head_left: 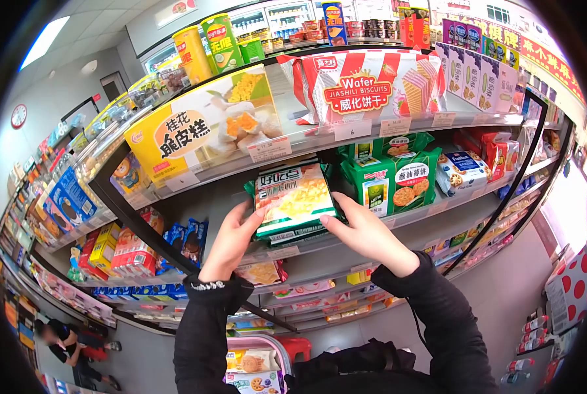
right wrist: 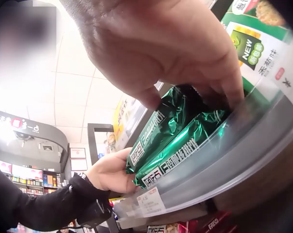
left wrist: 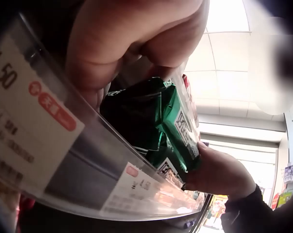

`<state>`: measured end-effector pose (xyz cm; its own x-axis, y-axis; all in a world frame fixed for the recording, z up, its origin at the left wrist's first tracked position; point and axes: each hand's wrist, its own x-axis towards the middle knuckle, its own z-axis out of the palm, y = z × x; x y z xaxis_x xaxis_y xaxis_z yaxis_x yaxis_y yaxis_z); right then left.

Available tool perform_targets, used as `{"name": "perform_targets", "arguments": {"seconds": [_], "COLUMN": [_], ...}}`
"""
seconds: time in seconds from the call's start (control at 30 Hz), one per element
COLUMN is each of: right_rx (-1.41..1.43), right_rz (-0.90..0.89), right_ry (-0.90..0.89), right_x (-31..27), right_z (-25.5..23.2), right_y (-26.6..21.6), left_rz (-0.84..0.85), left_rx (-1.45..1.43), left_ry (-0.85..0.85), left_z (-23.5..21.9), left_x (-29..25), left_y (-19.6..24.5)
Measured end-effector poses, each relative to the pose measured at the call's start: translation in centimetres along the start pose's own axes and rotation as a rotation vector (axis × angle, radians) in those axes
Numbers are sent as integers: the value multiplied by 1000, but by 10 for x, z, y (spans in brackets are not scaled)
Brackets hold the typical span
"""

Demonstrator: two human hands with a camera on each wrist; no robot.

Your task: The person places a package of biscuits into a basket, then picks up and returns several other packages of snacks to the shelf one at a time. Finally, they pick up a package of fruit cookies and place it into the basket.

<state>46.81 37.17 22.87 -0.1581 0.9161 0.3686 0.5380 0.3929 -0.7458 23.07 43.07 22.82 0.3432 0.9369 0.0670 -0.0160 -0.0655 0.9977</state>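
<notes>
Both hands hold a green biscuit packet [head_left: 295, 197] with a pale, food-pictured top, at the middle shelf of a shop rack. The left hand [head_left: 232, 238] grips its left end, thumb on the top face. At the other end the right hand [head_left: 367, 235] has its thumb on the near corner and fingers down the side. In the right wrist view, a second green packet [right wrist: 173, 160] lies directly under the upper one [right wrist: 149, 133], close behind the clear shelf lip. Seen from the left wrist, the packet's shiny green end [left wrist: 178, 121] faces the right hand [left wrist: 219, 170].
Green cracker packs [head_left: 398, 180] stand just right of the hands. Above them, a yellow box [head_left: 201, 125] and a red-and-white wafer pack [head_left: 372, 88] fill the upper shelf. A basket [head_left: 283, 361] with packets is below; a person [head_left: 70, 345] sits at lower left.
</notes>
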Motion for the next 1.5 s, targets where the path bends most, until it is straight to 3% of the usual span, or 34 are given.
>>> {"name": "perform_targets", "arguments": {"seconds": [0.1,0.2,0.47,0.63,1.03,1.33,1.5], "right_rx": [79,200,-166,-184,-335,-244,-273], "right_rz": [-103,-132,-233,-264,-250,-252,-228], "right_ry": [80,93,149,103,212,62,79], "right_x": [1,4,7,-2,-21,-31,-30], "right_z": [5,2,9,9,3,-1,2], "right_y": [13,10,19,8,0,4,11], "left_rz": [92,243,248,162,194,112,187], "left_rx": [18,-101,-47,-4,-67,-113,-137], "left_ry": [105,11,-76,-99,-88,-114,-115], "left_z": [7,8,9,10,17,15,20], "left_x": [-11,-15,1,-4,5,9,16], "left_y": [4,12,-3,-1,-9,-4,-12]}}
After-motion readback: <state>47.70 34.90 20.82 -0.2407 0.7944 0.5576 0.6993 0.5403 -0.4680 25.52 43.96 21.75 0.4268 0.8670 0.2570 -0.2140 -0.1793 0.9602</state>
